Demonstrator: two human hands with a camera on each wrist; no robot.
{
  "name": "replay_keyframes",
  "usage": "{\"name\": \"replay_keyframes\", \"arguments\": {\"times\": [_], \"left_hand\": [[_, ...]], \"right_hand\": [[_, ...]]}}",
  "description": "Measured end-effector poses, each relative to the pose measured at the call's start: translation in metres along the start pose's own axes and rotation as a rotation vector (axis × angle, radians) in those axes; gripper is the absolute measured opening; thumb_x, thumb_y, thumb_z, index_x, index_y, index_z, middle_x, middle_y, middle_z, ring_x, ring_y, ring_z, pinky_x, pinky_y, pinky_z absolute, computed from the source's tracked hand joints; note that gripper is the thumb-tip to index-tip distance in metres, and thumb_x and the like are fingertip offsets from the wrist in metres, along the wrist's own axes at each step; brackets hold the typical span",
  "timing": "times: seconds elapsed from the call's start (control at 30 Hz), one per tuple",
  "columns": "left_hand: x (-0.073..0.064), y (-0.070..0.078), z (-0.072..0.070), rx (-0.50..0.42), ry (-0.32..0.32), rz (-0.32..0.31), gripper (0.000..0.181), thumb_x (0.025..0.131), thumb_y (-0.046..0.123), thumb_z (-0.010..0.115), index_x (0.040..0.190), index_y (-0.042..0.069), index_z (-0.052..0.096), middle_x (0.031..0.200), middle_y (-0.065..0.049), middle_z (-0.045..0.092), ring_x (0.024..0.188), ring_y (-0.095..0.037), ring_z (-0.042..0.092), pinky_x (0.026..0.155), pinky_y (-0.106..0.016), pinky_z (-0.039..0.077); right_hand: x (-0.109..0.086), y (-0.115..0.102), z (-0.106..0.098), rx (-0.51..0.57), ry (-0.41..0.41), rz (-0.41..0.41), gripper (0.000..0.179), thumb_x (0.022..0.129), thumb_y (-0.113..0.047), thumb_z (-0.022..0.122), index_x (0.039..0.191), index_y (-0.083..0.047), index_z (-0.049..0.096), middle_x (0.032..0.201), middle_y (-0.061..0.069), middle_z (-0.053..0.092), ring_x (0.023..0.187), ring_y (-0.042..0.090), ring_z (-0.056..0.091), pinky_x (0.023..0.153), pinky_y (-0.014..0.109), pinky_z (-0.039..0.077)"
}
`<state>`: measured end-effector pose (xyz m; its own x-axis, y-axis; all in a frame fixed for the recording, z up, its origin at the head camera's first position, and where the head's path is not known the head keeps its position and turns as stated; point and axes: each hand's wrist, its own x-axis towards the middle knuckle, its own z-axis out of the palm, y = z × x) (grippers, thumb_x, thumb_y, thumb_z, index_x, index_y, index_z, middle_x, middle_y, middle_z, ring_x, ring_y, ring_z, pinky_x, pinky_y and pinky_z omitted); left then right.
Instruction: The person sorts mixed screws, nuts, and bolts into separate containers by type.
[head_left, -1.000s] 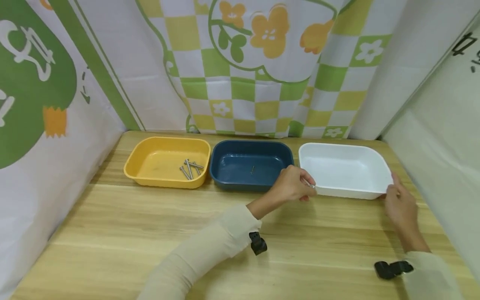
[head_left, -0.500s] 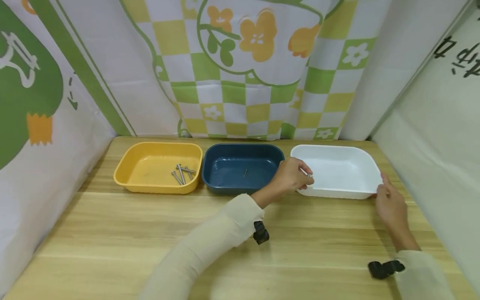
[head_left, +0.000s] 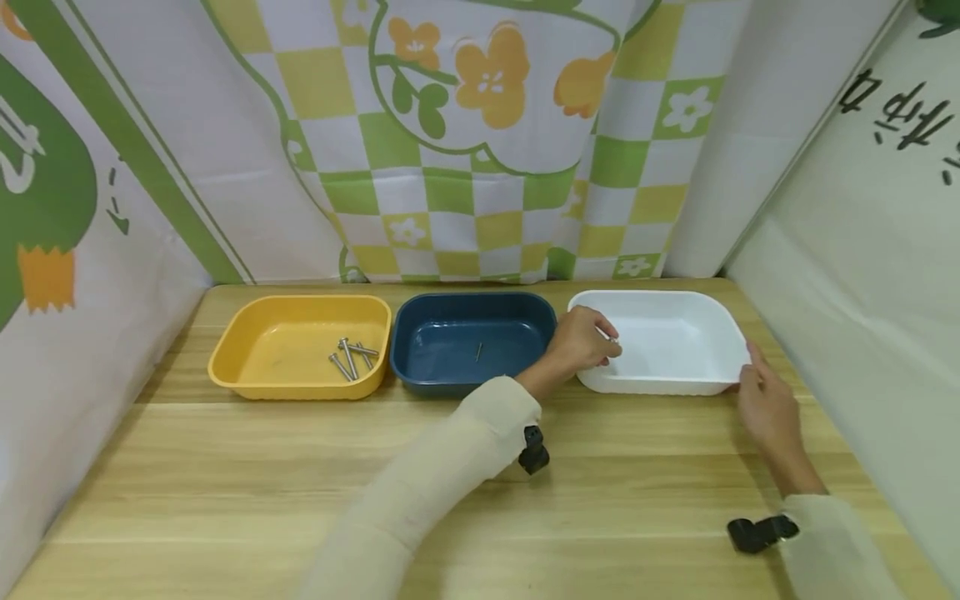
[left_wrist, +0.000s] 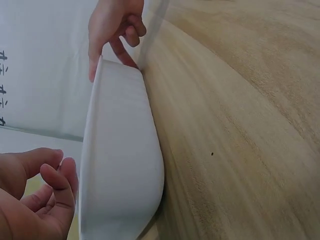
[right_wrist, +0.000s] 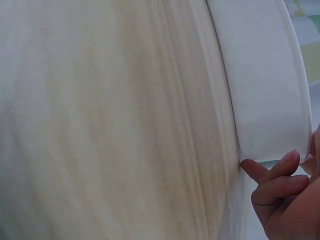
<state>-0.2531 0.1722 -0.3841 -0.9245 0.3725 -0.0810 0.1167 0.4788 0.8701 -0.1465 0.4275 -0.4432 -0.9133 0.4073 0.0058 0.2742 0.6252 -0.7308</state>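
My left hand (head_left: 579,340) is over the left end of the white tray (head_left: 663,387), its wrist passing close to the blue tray's front right corner. Its thumb and index finger pinch a small silvery screw (head_left: 613,339), mostly covered by the fingertips. In the left wrist view, the left hand (left_wrist: 42,195) hovers beside the tray's rim, other fingers curled in. At the tray's right end my right hand (head_left: 770,408) grips the wall, thumb over the rim. The right wrist view has that hand's fingers (right_wrist: 280,187) against the tray's outer side, low near the table.
A dark blue tray (head_left: 472,388) holding one thin screw (head_left: 479,352) stands left of the white one. Further left, a yellow tray (head_left: 300,392) holds several silver bolts (head_left: 348,358). Patterned cloth (head_left: 450,192) hangs behind the wooden table (head_left: 615,500).
The head view has turned right, so everything shifts left in it. My left hand has moved from the white tray's front left corner to over its inside. The right hand keeps its grip.
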Motion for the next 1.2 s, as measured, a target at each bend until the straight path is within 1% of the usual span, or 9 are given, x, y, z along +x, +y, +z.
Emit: {"name": "replay_keyframes", "arguments": {"times": [0.27,0.4,0.53,0.63,0.77,0.97,1.03,1.1,1.2], "left_hand": [[0.008,-0.003,0.006,0.043,0.038,-0.027,0.011,0.081,0.006,0.082,0.077,0.010,0.072,0.050,-0.001,0.062,0.042,-0.008,0.059,0.048,-0.017,0.042],[0.011,-0.003,0.006,0.071,0.030,-0.010,0.010,0.081,0.006,0.081,0.079,0.010,0.072,0.050,0.000,0.062,0.043,-0.008,0.060,0.051,-0.017,0.043],[0.014,-0.004,0.006,0.160,0.025,0.023,0.008,0.082,0.010,0.082,0.088,0.011,0.076,0.050,0.004,0.061,0.044,-0.006,0.059,0.064,-0.016,0.044],[0.015,-0.004,0.007,0.197,0.016,0.025,0.013,0.082,0.013,0.083,0.093,0.012,0.077,0.060,0.007,0.063,0.051,-0.007,0.057,0.063,-0.020,0.045],[0.015,-0.005,0.007,0.172,-0.002,0.020,0.016,0.081,0.015,0.085,0.094,0.012,0.076,0.071,0.006,0.062,0.058,-0.011,0.054,0.053,-0.022,0.044],[0.012,-0.009,0.007,0.101,-0.066,0.079,0.028,0.083,0.015,0.082,0.109,0.010,0.076,0.070,0.005,0.065,0.062,-0.009,0.057,0.055,-0.021,0.046],[0.010,-0.009,0.006,0.072,-0.090,0.094,0.029,0.083,0.015,0.082,0.111,0.010,0.076,0.072,0.006,0.066,0.063,-0.008,0.059,0.056,-0.021,0.047],[0.009,-0.009,0.005,0.047,-0.108,0.112,0.028,0.084,0.015,0.082,0.111,0.010,0.076,0.075,0.006,0.066,0.064,-0.008,0.060,0.056,-0.022,0.048],[0.006,-0.009,0.002,0.038,-0.117,0.154,0.026,0.086,0.015,0.080,0.111,0.009,0.075,0.078,0.005,0.067,0.065,-0.008,0.060,0.056,-0.021,0.048]], "right_hand": [[-0.002,-0.001,0.001,0.012,0.004,-0.002,0.055,0.107,-0.035,0.019,0.160,-0.020,0.015,0.162,0.015,0.012,0.145,0.048,0.010,0.113,0.065,0.012],[-0.001,-0.001,0.001,0.019,0.011,0.000,0.055,0.107,-0.035,0.019,0.160,-0.021,0.016,0.162,0.016,0.013,0.145,0.048,0.011,0.113,0.064,0.012],[-0.001,-0.002,0.002,0.010,0.022,-0.010,0.055,0.107,-0.033,0.019,0.160,-0.020,0.018,0.161,0.017,0.015,0.145,0.048,0.013,0.114,0.062,0.012],[-0.001,-0.003,0.002,-0.003,0.034,-0.014,0.055,0.107,-0.032,0.020,0.160,-0.018,0.019,0.160,0.019,0.017,0.144,0.050,0.015,0.114,0.062,0.014],[-0.003,-0.004,0.001,-0.010,0.035,-0.013,0.055,0.107,-0.031,0.020,0.160,-0.018,0.020,0.159,0.021,0.018,0.143,0.051,0.016,0.113,0.062,0.016],[-0.004,-0.005,-0.002,-0.006,-0.021,0.006,0.055,0.108,-0.033,0.018,0.161,-0.020,0.013,0.160,0.023,0.011,0.143,0.053,0.015,0.111,0.067,0.016],[-0.004,-0.005,-0.003,0.000,-0.031,0.008,0.055,0.108,-0.034,0.018,0.161,-0.020,0.011,0.160,0.024,0.010,0.141,0.052,0.020,0.108,0.068,0.021],[-0.004,-0.005,-0.004,0.007,-0.042,0.006,0.055,0.108,-0.035,0.019,0.161,-0.021,0.010,0.160,0.024,0.009,0.143,0.052,0.016,0.109,0.069,0.018],[-0.005,-0.005,-0.006,0.005,-0.057,0.000,0.056,0.108,-0.039,0.018,0.161,-0.021,0.010,0.161,0.023,0.010,0.132,0.053,0.033,0.100,0.065,0.031]]}}
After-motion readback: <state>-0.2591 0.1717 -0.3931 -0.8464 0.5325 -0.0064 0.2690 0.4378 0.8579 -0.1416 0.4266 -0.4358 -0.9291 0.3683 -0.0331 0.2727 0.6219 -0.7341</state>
